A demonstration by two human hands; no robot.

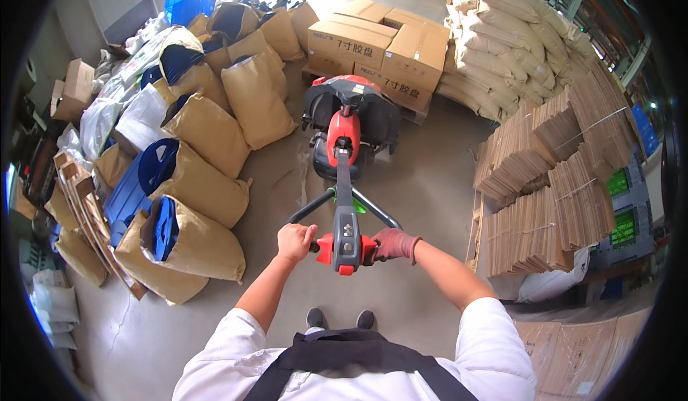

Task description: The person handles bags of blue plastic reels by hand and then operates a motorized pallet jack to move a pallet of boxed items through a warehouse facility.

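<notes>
Head-worn view, steeply downward, close.

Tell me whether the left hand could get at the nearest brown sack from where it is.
Probably yes. The left hand grips the pallet truck handle, and only bare floor lies between it and the brown sack; it would have to let go first.

Concrete floor (430,186) under sacks (208,186), pallet truck (347,125)
</notes>
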